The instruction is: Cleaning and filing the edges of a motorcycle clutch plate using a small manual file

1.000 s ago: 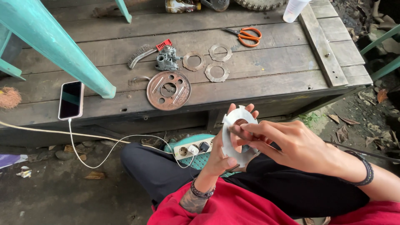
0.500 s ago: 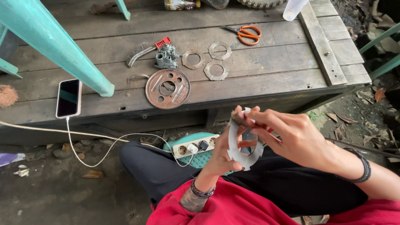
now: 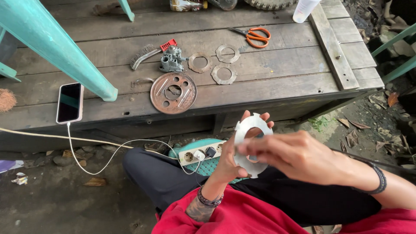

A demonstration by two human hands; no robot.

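Observation:
My left hand (image 3: 229,161) holds up a pale notched metal ring plate (image 3: 242,130) by its lower edge, above my lap. My right hand (image 3: 303,157) is in front of the ring, fingers pressed on its right side and covering part of it. On the wooden platform (image 3: 277,73) ahead lie a rusty round disc with holes (image 3: 173,92), three thin ring plates (image 3: 224,74), a small grey metal mechanism (image 3: 172,59) and a wire brush (image 3: 144,55).
Orange-handled scissors (image 3: 256,36) lie at the back right. A phone (image 3: 69,102) rests on the platform's left, its cable running to a white power strip (image 3: 200,152) by my knee. A teal chair leg (image 3: 65,52) stands on the left. A raised plank (image 3: 329,47) crosses the right side.
The ring has tilted so its face shows more, and my right hand has slid lower across it. The view has shifted slightly.

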